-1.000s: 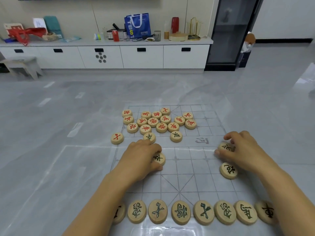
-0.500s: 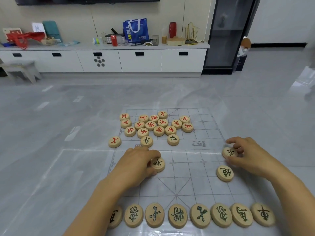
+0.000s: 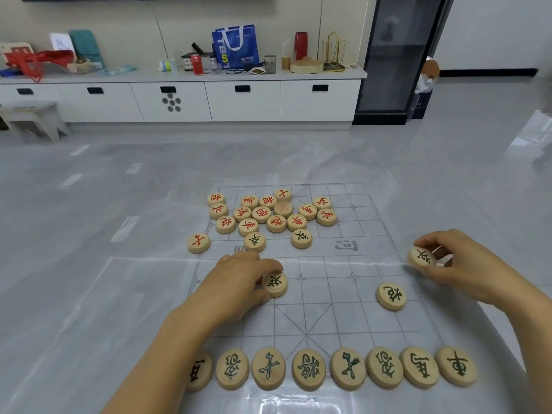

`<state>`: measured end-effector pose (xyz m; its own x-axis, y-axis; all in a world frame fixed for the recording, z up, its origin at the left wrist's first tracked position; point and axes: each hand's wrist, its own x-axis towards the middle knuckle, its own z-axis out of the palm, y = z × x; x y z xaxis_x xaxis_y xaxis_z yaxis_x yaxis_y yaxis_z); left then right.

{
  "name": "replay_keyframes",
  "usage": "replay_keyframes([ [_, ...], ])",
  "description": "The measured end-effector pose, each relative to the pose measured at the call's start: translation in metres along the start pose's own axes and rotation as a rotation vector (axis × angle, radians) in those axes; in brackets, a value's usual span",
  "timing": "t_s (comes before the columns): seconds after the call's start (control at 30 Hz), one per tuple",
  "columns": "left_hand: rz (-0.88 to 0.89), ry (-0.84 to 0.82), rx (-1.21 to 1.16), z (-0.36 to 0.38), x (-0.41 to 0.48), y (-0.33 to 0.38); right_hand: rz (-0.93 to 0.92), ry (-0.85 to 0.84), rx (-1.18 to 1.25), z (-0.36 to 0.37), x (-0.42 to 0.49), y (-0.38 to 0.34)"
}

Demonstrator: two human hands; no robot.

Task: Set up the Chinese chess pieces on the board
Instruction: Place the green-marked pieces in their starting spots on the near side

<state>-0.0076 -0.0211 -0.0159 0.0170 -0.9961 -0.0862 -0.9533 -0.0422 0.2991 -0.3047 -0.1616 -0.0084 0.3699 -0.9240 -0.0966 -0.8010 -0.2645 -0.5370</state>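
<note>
Right hand (image 3: 466, 264) dragged its piece (image 3: 421, 257) outward; red pile (image 3: 268, 213) beyond.

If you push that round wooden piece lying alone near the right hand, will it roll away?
Probably not: the flat round wooden piece lies on its face, so it should slide. It looks solid, likely stiff and light.

Thin grey gridlines pattern the clear plastic board (image 3: 337, 294) — pale round wooden discs lettered red (image 3: 276, 224) on its far half, dark-green-lettered discs (image 3: 307, 369) along its near edge
</note>
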Motion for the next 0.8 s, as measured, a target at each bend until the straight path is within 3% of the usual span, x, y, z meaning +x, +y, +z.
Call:
replay_keyframes([
  [0.4, -0.010, 0.023, -0.018, 0.0019, -0.0006, -0.0007, -0.061, -0.193, 0.021, 0.0089, 0.0010, -0.0016],
  [0.8, -0.015, 0.032, -0.021, 0.0003, -0.0038, 0.0021, -0.026, -0.198, -0.007, 0.0095, -0.0002, -0.0010],
])
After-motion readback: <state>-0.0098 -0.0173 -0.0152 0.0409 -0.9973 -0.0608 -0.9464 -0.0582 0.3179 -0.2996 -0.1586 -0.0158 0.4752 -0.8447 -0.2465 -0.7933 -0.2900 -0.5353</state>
